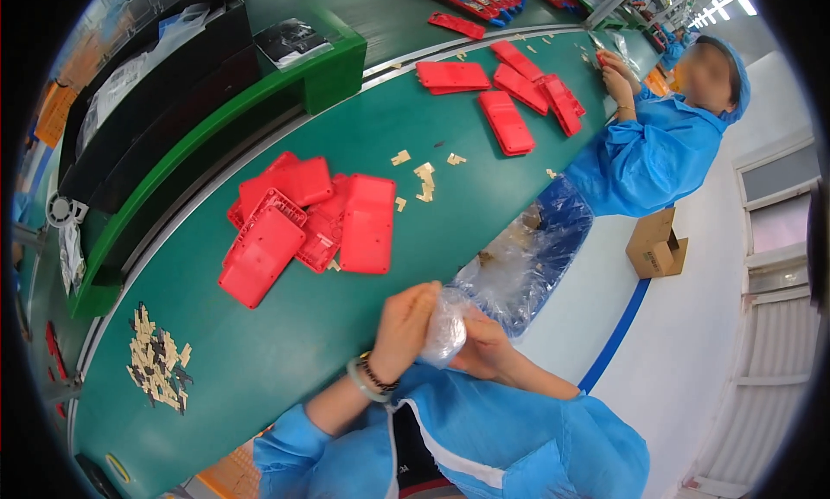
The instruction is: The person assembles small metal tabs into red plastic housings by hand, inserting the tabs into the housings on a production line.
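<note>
In front of my body, a crumpled clear plastic bag (pixel 446 328) is gripped from both sides. My left hand (pixel 406 324), with bracelets at the wrist, is closed on its left side. Curled round its right side is my right hand (pixel 486 343), its fingers partly hidden by the plastic. What the bag holds, if anything, I cannot make out. Beyond my left hand lies a heap of red plastic casings (pixel 368 224), some showing their ribbed insides. Several small cream-coloured pieces (pixel 424 181) are scattered to the right of that heap.
A pile of cream and black pieces (pixel 158 361) lies at the left. Close beyond my right hand stands a blue bin (pixel 571 207) lined with clear plastic. A co-worker (pixel 653 158) handles something red beside more red casings (pixel 507 123). A green-edged rack (pixel 233 114) borders the green table (pixel 251 361).
</note>
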### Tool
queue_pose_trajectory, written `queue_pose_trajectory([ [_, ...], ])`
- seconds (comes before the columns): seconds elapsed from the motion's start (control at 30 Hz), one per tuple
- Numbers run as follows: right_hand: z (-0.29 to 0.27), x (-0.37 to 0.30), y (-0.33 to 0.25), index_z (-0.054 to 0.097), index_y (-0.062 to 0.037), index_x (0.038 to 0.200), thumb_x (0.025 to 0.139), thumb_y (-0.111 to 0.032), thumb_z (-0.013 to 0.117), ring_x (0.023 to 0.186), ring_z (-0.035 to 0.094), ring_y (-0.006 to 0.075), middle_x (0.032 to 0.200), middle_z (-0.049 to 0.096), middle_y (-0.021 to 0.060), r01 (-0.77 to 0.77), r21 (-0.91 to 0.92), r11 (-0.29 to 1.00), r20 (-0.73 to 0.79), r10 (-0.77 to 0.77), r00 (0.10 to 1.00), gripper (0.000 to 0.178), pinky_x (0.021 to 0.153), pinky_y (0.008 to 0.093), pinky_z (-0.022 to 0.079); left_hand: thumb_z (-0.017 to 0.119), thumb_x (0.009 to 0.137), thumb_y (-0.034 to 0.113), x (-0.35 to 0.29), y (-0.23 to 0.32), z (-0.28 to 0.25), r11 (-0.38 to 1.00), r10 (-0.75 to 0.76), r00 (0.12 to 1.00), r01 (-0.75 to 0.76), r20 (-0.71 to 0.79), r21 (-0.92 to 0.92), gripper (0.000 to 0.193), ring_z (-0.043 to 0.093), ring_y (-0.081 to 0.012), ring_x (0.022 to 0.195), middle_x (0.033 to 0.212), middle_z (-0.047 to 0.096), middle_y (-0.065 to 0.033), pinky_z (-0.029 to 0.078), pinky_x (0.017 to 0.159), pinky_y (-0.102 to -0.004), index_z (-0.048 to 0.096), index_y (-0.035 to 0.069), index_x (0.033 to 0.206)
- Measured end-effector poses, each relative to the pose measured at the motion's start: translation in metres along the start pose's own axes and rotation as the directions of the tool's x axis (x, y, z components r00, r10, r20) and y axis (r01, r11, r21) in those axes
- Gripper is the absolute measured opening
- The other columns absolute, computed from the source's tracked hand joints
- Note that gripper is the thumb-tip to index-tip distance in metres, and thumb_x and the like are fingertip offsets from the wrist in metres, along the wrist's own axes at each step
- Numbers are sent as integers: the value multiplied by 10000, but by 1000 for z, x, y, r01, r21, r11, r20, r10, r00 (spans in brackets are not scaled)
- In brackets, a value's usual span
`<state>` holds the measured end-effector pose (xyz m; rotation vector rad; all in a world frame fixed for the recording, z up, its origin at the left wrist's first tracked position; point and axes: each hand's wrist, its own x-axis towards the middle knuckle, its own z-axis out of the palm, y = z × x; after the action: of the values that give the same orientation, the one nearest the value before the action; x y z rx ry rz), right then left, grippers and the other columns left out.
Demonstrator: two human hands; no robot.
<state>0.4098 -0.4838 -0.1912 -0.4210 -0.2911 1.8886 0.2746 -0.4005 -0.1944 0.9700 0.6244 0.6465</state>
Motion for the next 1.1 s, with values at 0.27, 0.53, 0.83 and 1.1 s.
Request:
queue_pose_trajectory([
  [0.27, -93, -15, -90, 538, -52, 1161, 911, -110, 603, 918, 592, 118, 1016, 623, 34, 320, -805, 499, -292, -803, 519, 265, 837, 272, 483, 531, 938, 123, -25, -18, -24, 821, 118, 911, -313, 395, 478, 382, 547, -266, 1095, 1200, 535, -165, 429, 937, -332, 443, 5, 1291],
  [0.53, -196, -14, -65, 575, -21, 1171, 783, -38, 585, 1113, 546, 394, 1247, 549, 227, -497, -647, -578, -12, -645, 764, 389, 935, 419, 462, 557, 910, 146, -132, -61, -146, 655, -122, 960, -114, 253, 747, 392, 485, -305, 1222, 1267, 524, -174, 363, 1047, -392, 516, 26, 1281],
  [0.83, 1, 58, 23, 635, -87, 834, 670, -80, 607, 667, 606, 196, 797, 621, 53, 738, -452, -500, 842, 33, 538, 166, 546, 322, 492, 562, 870, 120, -183, -111, -180, 323, -89, 984, 177, -156, 930, 461, 514, -350, 1179, 1299, 520, -201, 409, 1009, -410, 500, 43, 1320],
  [1.1, 46, 147, -8, 605, -79, 1087, 674, -167, 762, 1132, 517, 349, 1220, 539, 155, 373, -602, -706, 609, -104, 786, 451, 918, 446, 396, 566, 892, 135, -242, 21, -137, 588, -232, 973, 152, -14, 795, 353, 624, -292, 970, 1128, 605, -160, 502, 865, -394, 564, 56, 1235],
])
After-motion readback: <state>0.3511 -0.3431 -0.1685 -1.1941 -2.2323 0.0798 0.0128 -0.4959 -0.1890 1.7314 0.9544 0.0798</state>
